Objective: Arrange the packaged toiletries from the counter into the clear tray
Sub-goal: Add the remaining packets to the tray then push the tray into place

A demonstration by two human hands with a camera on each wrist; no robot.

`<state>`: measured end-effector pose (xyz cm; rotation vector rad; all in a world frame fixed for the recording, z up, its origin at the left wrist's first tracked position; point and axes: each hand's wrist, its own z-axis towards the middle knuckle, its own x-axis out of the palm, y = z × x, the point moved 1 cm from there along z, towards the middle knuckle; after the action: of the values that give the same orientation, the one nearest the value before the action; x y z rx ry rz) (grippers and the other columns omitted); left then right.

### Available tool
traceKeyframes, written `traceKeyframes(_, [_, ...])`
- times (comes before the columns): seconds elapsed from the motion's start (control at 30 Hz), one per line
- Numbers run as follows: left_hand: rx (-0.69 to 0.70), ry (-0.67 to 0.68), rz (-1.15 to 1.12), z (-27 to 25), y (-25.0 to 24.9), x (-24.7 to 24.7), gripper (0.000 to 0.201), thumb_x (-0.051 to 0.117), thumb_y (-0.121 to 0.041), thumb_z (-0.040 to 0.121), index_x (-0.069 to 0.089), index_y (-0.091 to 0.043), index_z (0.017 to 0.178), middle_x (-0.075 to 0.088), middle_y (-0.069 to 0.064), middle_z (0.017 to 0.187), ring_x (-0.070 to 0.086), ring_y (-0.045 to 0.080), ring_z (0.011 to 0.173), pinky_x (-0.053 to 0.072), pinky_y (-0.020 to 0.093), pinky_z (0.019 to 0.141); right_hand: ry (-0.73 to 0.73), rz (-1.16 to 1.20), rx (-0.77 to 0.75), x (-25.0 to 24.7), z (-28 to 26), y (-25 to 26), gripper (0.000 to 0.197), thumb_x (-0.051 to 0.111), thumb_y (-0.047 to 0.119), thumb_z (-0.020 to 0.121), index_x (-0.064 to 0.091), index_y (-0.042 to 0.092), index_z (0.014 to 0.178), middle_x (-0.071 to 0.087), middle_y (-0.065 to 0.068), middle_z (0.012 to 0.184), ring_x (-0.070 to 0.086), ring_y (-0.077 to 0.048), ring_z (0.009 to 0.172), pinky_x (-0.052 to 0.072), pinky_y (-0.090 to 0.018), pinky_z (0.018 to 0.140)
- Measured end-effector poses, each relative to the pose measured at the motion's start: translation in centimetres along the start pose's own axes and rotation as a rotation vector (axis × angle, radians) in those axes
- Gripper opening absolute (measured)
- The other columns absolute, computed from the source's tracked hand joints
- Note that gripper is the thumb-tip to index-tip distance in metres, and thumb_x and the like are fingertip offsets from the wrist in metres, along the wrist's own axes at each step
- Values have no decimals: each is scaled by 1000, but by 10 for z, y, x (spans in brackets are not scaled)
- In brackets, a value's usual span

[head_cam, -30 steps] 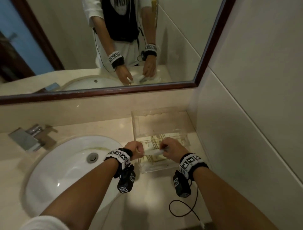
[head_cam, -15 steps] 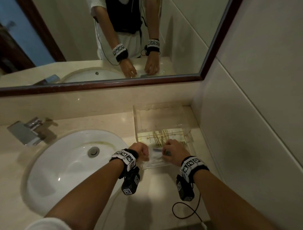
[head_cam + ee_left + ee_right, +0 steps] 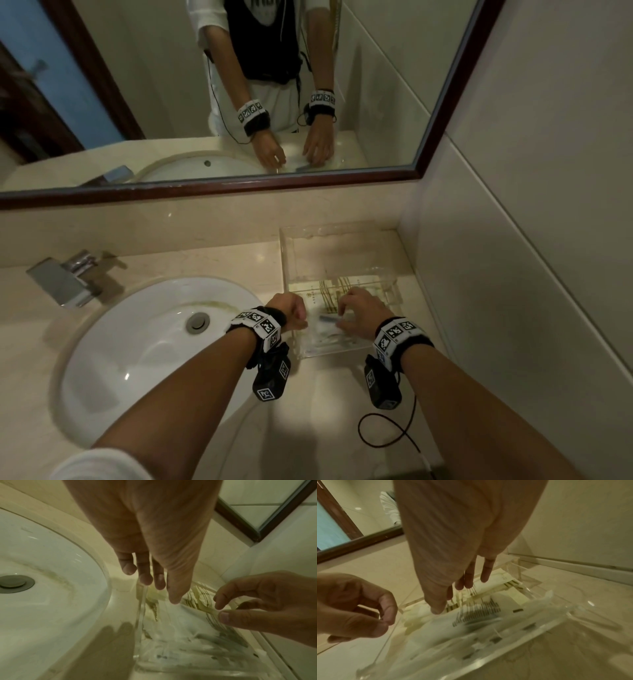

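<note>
Toiletry packets (image 3: 325, 334) lie in the clear tray (image 3: 390, 284); right hand (image 3: 361, 313) hovers with fingers (image 3: 485, 573) loosely extended, left hand (image 3: 286, 310) relaxed, both holding nothing.

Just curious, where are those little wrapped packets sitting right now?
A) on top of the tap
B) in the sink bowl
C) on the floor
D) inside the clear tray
D: the packets lie inside the clear tray, beside the sink, below both hands.
</note>
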<state>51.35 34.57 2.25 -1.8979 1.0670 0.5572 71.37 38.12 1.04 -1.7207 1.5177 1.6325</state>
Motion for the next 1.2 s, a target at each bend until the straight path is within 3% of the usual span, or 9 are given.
traceKeyframes(0.2, [5,-83,-12,-18,-1,-22,30,73,-18,76,50,-26,58,63,-1,82,58,16,78,51,28,74,-33,-30,-73,-27,10,25,25,67,43,82,59,24,96,51,-1,110,54,-24,99,46,-36,89])
traceKeyframes(0.4, [-22,-172,-67,-44,19,-53,29,72,-16,77,51,-26,60,62,-1,80,57,15,76,43,22,65,-47,-124,-230,-48,25,72,29,61,41,88,56,21,109,53,-2,113,51,-21,105,43,-39,93])
traceKeyframes(0.6, [-71,-270,-119,-80,57,-84,23,71,-18,76,53,-25,64,64,0,82,58,16,77,49,27,73,-25,-155,-324,-52,40,131,32,62,40,87,51,23,111,53,-1,114,53,-22,105,47,-42,90])
traceKeyframes(0.87, [-148,-386,-201,-137,135,-117,24,70,-16,75,52,-25,63,62,-2,77,59,17,75,49,26,70,-13,-193,-443,-37,64,231,34,64,40,87,51,24,114,53,-1,115,55,-21,101,44,-32,81])
traceKeyframes(1.07, [-238,-450,-232,-191,218,-135,28,70,-13,77,49,-25,63,60,0,80,57,15,77,46,23,67,40,-209,-569,-2,77,327,35,63,42,86,51,24,113,53,-1,114,54,-20,101,46,-34,83])
traceKeyframes(1.2, [-328,-503,-276,-228,272,-142,14,66,-14,78,55,-20,71,62,1,81,58,16,76,45,22,65,90,-222,-633,24,83,387,34,62,41,86,51,24,114,55,-1,116,54,-20,103,47,-36,86])
